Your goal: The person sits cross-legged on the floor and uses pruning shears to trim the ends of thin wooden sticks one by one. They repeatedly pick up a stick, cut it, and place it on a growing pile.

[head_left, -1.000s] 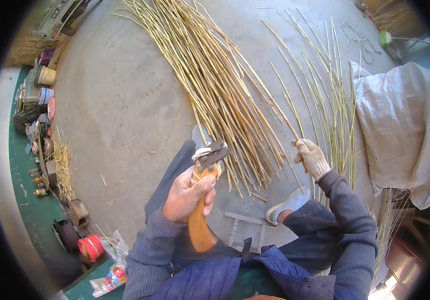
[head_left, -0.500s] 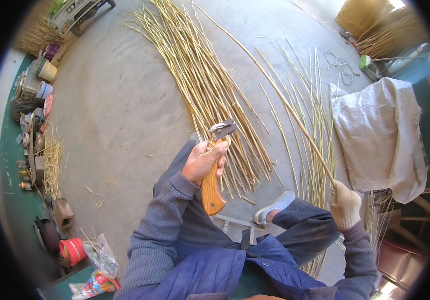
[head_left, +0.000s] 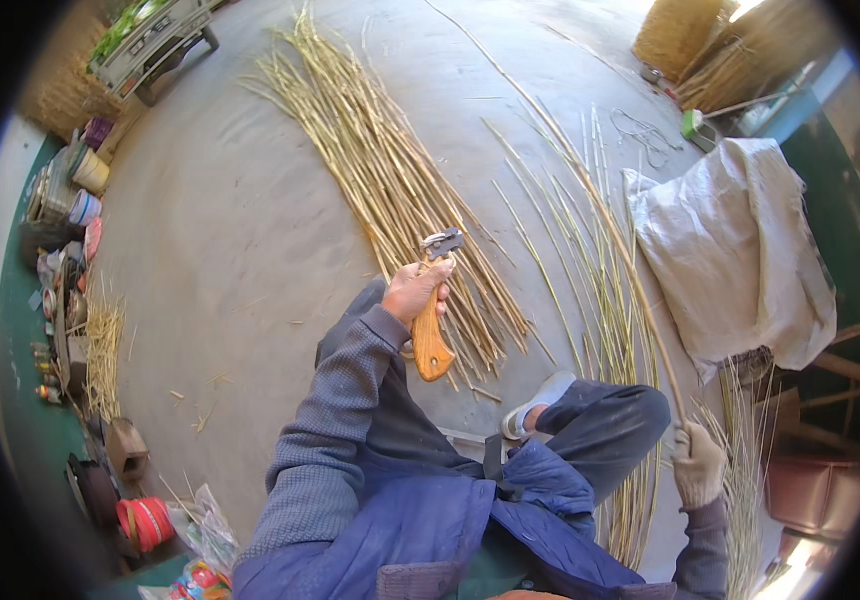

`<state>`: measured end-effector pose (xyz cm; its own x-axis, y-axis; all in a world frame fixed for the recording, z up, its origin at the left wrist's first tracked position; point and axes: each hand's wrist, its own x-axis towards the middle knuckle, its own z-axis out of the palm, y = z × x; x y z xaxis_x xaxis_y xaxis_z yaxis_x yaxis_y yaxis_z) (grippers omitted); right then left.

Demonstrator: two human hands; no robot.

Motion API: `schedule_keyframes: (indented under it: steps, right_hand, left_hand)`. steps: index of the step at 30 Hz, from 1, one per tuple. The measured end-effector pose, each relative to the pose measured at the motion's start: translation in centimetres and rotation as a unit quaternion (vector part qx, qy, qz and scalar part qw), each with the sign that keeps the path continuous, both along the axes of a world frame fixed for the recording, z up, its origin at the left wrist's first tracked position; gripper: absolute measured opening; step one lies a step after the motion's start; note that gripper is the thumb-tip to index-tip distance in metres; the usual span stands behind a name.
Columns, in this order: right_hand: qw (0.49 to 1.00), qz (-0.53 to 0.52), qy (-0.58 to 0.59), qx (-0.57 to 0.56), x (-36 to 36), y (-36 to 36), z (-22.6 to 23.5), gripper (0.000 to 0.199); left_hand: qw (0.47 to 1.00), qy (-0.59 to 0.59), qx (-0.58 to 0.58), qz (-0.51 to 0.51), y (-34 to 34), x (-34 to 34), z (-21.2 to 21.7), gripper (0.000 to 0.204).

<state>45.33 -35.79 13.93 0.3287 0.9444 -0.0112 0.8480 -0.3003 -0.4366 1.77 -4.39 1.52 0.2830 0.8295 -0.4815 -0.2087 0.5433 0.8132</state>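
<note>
My left hand (head_left: 413,293), bare, is closed around a wooden-handled tool (head_left: 431,348) with a small metal head. The handle hangs down and the head points up, above the near end of a bundle of brown rods (head_left: 390,165) on the floor. At the lower right my right hand (head_left: 698,466), in a pale knitted glove, grips the thick end of a long thin rod (head_left: 618,225). That rod runs up and away to the top edge, passing well to the right of the tool. Slimmer yellow-green rods (head_left: 622,345) lie spread beneath it.
A pale woven sack (head_left: 735,255) covers something at the right. Along the left wall stand buckets (head_left: 92,172), a red-wrapped reel (head_left: 145,523) and straw scraps (head_left: 105,350). A vehicle (head_left: 158,42) is at the far left. My bent knee (head_left: 640,410) sits between the hands.
My right hand has moved down and nearer, drawing the long rod back with it. My left hand still holds the tool, a little higher in view. The view has shifted slightly.
</note>
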Motion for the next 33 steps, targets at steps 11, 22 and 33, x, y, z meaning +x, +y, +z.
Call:
schedule_keyframes:
  steps: [11,22,33]
  right_hand:
    - [0.676,-0.040,0.721,-0.148,-11.9,9.8,-2.1,0.035]
    - [0.558,0.074,0.813,-0.150,-19.2,18.0,-10.0,0.032]
    - [0.539,0.068,0.823,-0.165,-24.2,18.3,-10.3,0.033]
  left_hand:
    - [0.998,0.023,0.004,-0.052,-6.5,-0.5,2.4,0.026]
    - [0.955,0.032,-0.119,-0.270,-21.6,-3.6,8.9,0.031]
    - [0.960,0.015,-0.124,-0.250,-23.7,-3.8,8.5,0.032]
